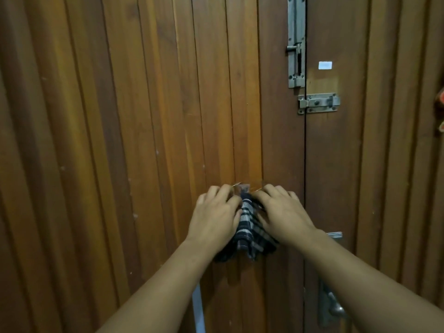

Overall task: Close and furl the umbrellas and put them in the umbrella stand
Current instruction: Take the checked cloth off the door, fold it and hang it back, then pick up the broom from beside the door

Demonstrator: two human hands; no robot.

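A dark blue and white plaid fabric [249,234] hangs bunched against a wooden door [120,140], its top at a small clear hook [244,188]. I cannot tell whether the fabric is an umbrella canopy. My left hand [216,217] grips its upper left edge with curled fingers. My right hand [282,217] grips its upper right edge just beside the hook. Both forearms reach in from below and hide the fabric's lower sides. No umbrella stand is in view.
A tall metal bolt [296,42] and a sliding latch [318,103] sit on the door seam at upper right. A metal door handle [332,306] is at lower right. A pale vertical strip [198,306] shows below my left forearm. A red object [440,109] pokes in at the right edge.
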